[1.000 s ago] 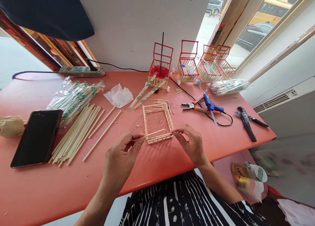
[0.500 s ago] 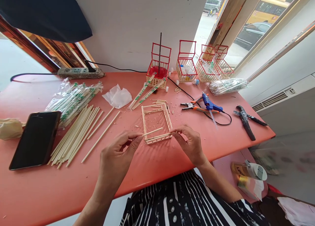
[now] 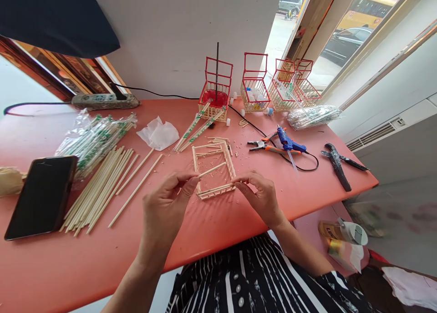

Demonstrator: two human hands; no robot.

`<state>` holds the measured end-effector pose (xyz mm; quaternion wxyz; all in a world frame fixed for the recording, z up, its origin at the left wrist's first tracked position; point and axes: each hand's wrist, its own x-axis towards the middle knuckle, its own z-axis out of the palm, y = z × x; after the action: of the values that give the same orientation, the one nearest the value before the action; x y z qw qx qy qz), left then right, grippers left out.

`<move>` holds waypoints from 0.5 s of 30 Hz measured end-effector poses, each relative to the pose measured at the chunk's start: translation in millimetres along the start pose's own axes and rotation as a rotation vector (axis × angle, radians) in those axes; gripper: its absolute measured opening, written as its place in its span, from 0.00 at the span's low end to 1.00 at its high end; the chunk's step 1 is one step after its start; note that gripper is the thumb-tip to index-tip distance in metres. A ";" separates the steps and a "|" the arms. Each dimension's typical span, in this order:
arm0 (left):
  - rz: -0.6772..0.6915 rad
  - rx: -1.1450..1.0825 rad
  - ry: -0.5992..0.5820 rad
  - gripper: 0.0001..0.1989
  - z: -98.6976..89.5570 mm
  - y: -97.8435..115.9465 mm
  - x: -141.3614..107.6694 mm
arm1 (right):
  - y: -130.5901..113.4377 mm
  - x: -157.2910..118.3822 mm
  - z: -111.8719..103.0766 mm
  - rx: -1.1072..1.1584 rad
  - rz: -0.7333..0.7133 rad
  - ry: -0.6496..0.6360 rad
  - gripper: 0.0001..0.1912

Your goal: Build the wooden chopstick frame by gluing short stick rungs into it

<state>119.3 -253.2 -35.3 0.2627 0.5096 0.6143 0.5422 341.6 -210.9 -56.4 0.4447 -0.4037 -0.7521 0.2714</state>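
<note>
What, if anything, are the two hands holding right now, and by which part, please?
The left hand pinches one end of a short pale wooden stick. The right hand pinches the near right corner of the small rectangular wooden stick frame.

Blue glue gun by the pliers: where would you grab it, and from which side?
Grip the glue gun by its blue body, coming down from above. It lies flat on the table, nozzle toward the near edge, so the body's sides are exposed. The orange-handled pliers sit close on its left and its black cord loops to the right, so side approaches look more cluttered.
</note>
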 end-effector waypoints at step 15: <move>-0.166 0.034 0.090 0.11 -21.3 -18.6 -14.0 | -10.2 12.6 -20.1 0.282 0.146 0.243 0.04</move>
<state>99.1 -272.4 -50.0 0.2702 0.4365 0.6747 0.5303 352.2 -204.6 -33.7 0.5634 -0.4209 -0.6160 0.3548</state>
